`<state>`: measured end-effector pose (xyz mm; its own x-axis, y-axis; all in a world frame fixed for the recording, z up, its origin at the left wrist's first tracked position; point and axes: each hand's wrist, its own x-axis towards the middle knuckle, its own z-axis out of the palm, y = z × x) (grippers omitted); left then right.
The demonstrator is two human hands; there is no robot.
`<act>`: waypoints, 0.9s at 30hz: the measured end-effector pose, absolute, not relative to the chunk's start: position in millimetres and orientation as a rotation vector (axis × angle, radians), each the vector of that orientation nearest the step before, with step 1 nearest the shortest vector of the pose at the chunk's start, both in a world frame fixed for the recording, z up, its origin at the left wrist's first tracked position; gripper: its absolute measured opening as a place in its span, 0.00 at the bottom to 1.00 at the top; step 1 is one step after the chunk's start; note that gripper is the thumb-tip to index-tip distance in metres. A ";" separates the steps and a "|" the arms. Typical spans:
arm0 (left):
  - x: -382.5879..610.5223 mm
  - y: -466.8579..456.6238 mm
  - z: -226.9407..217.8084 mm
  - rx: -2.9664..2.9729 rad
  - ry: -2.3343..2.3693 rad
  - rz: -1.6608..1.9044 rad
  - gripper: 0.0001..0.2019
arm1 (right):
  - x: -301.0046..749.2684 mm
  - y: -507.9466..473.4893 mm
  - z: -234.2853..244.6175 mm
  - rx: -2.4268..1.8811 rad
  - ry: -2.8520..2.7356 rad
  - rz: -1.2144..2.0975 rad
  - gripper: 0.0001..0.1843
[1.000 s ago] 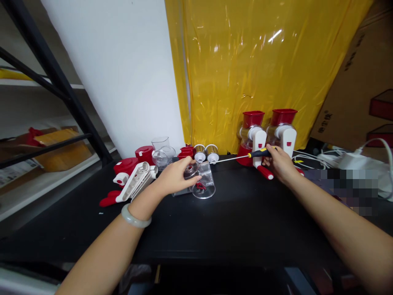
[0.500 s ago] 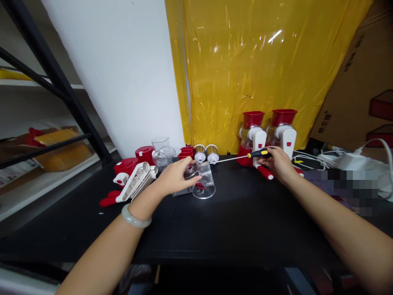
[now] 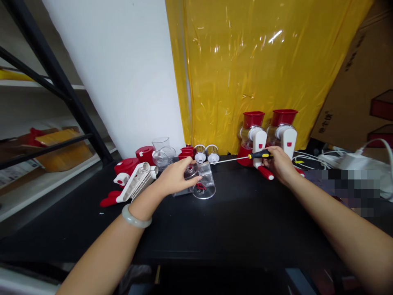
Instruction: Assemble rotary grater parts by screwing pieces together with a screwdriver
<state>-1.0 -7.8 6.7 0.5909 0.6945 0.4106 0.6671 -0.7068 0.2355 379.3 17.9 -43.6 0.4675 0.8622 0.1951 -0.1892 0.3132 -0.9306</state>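
Far left, white cranks [image 3: 138, 180] lie on the counter [image 3: 239, 229], well in from its front edge. The left hand [image 3: 176, 176] curves its fingers round a clear part [image 3: 208, 177] toward the back, open counter giving room in front. Two drums [image 3: 200, 153] sit just behind it. The screwdriver [image 3: 258, 155] points its tip there; I can't tell whether it touches. The right hand [image 3: 280, 164] has its fingers narrowed on the handle, close beside the graters [image 3: 253, 119].
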 end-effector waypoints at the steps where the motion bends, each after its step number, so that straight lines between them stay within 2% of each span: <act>1: -1.0 -7.8 6.9 2.750 1.180 0.751 0.17 | 378.8 17.5 -42.9 -0.996 -0.794 0.827 0.07; 8: -1.1 -6.8 6.4 2.750 1.175 0.753 0.17 | 377.7 13.3 -39.9 -0.950 -0.797 0.887 0.04; 13: -1.0 -6.9 6.2 2.746 1.180 0.749 0.19 | 382.0 16.9 -43.2 -1.045 -0.927 0.763 0.19; 15: -1.1 -7.2 6.4 2.742 1.176 0.757 0.19 | 382.7 17.2 -44.1 -1.040 -0.975 0.731 0.21; 22: -1.6 -6.2 5.8 2.746 1.171 0.753 0.18 | 379.4 13.6 -40.5 -0.990 -0.850 0.837 0.09; 27: -1.9 -6.3 5.5 2.744 1.173 0.743 0.18 | 381.2 15.2 -43.3 -0.909 -0.829 0.896 0.07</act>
